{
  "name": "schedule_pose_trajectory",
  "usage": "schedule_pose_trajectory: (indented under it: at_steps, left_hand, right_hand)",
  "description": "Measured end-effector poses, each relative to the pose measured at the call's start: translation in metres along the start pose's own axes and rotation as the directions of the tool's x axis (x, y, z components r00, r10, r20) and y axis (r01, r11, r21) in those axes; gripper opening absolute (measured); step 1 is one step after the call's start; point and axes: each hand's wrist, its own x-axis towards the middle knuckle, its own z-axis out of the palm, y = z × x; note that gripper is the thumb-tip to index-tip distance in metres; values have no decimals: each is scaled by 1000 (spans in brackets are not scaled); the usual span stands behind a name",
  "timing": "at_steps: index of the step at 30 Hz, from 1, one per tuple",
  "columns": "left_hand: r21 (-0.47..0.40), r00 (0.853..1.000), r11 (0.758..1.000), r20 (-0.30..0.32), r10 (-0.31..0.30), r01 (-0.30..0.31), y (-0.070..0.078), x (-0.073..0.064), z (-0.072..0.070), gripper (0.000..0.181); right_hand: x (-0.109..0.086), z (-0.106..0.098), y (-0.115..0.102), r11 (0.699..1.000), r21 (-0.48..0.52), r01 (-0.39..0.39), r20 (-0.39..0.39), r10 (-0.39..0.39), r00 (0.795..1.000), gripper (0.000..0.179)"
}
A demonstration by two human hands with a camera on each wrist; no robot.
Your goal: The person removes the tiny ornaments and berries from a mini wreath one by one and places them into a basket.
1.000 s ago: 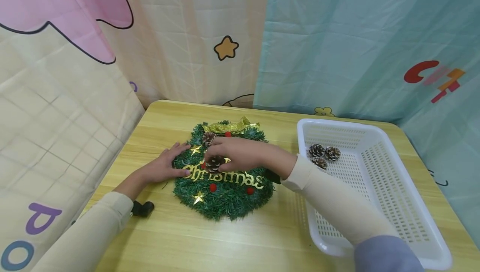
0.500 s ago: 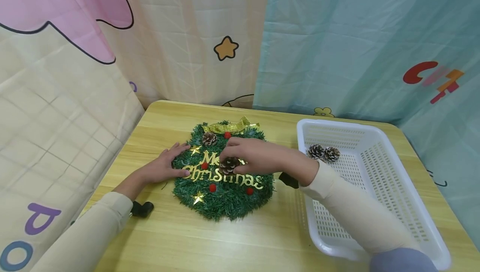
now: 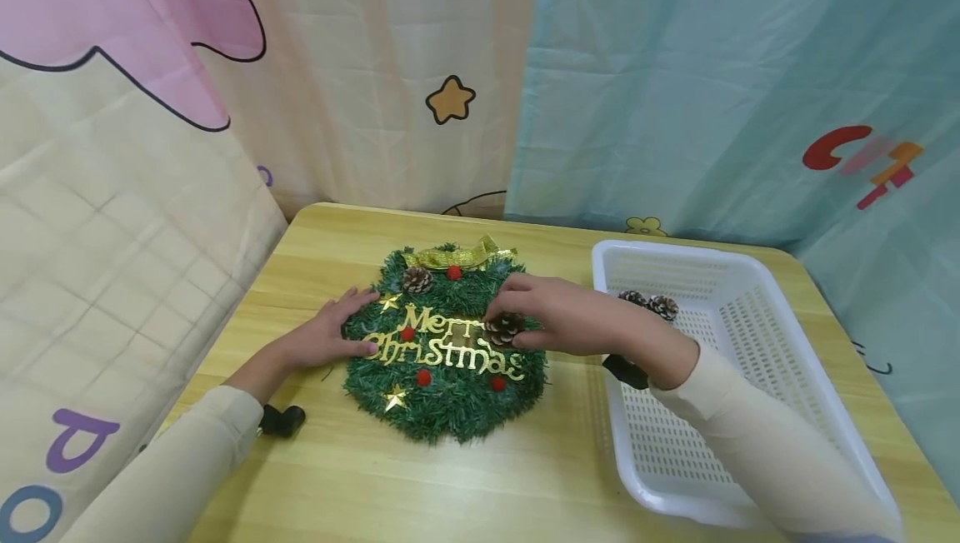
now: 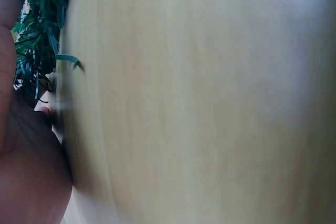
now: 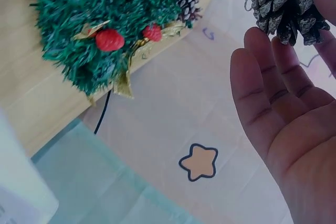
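Brown pine cone with pale-tipped scales (image 3: 504, 329) is pinched between the thumb and fingers of the person's right hand (image 3: 558, 314), over the right part of a round green tinsel wreath (image 3: 453, 425); whether it touches the wreath, I cannot tell. Nearest on the left, a long cream sleeve (image 3: 176, 451) reaches in, with a small black object (image 3: 282, 421) beside its cuff. The left hand (image 3: 324, 338) is spread, its fingertips and thumb at the wreath's left edge.

The wreath lies on a yellow wood-grain table (image 3: 495, 485). Its near half bears a shiny gold star (image 3: 395, 397) on the left and two fuzzy red balls. Across its middle run gold cut-out letters reading "Merry Christmas" (image 3: 441, 351), partly hidden by the held cone and right hand. Farther back sit another gold star, a second pine cone (image 3: 417, 279), a red ball (image 3: 453, 273) and, at the far edge, a glittery gold ribbon (image 3: 457, 256).

To the right stands a white slotted plastic basket (image 3: 675, 251), with two pine cones (image 3: 663, 307) showing at its far left. Beyond the table hangs a beige and teal curtain (image 3: 637, 93), printed with an orange star (image 3: 451, 100).
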Motion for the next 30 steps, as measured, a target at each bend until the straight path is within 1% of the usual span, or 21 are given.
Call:
schedule_pose_trajectory:
  at_steps: [5,10,16,24,26,30]
  left_hand:
    - [8,1000,1000,-7,-3,3,-4,-2,1,95]
    - [7,1000,1000,-4,-13,13,-7,-4,4,95]
    - [-1,1000,1000,-3,-10,10,-6,-3,3,95]
    - [7,1000,1000,1,-8,8,-6,-1,2,95]
    - [7,1000,1000,1,-4,4,-6,0,1,95]
    - [7,1000,1000,4,1,-1,-7,1,1,95]
  right_hand:
    - [-17,-3,2,999,-20,-35,-19,35,999,31]
    - [-34,-4,8,996,-38,-75,-42,74,996,32]
    - [-59,-7,16,988,-44,-145,-65,142,988,36]
    - [-92,-4,35,975,-43,-220,-132,212,968,37]
    - [-98,-4,40,970,-39,-242,-152,234,960,37]
    - [-110,-7,48,952,-19,-306,-174,298,939,37]
